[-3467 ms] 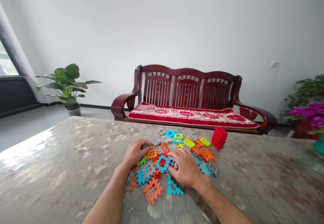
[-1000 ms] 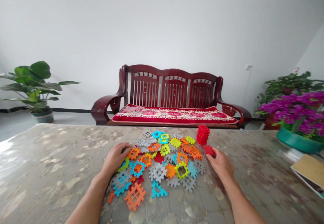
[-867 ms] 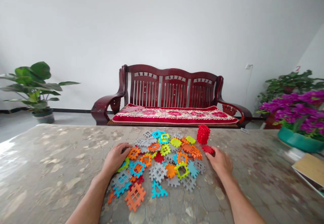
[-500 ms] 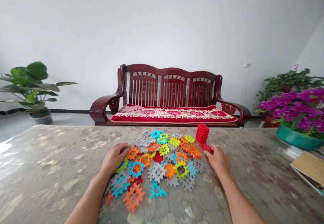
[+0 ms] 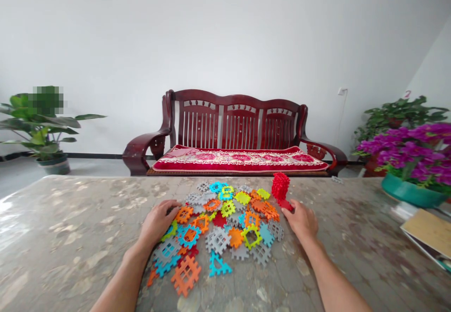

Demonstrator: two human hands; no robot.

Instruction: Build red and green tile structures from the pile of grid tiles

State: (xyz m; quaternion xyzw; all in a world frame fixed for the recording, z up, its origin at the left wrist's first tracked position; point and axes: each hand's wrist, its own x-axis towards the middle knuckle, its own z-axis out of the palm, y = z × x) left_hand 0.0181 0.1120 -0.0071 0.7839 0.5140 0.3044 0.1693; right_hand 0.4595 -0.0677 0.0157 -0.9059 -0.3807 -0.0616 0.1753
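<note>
Flat plastic interlocking tiles with notched edges lie in a loose pile on the table. My left hand [image 5: 161, 220] rests at the pile's left edge, fingers loosely curved with the thumb apart, beside an orange window tile [image 5: 184, 214] and a lime tile [image 5: 170, 231]. My right hand [image 5: 302, 219] is on the right side, thumb and fingers closed on a red tile [image 5: 286, 205]. This tile is at the foot of an upright stack of red tiles [image 5: 280, 186]; whether they touch is unclear. Nearest me lie an orange window tile [image 5: 186, 275] and a blue triangular tile [image 5: 219, 264].
A patterned table [image 5: 84, 227] spans the front. To the right stand purple flowers in a teal pot [image 5: 410, 191] and a tan book-like item [image 5: 428, 232]. A small grey piece [image 5: 337, 179] lies near the far edge. Behind is a wooden bench [image 5: 243, 119].
The red tile in my right hand has shifted slightly up and closer to the red stack. My left hand and the pile look the same; the view has moved slightly.
</note>
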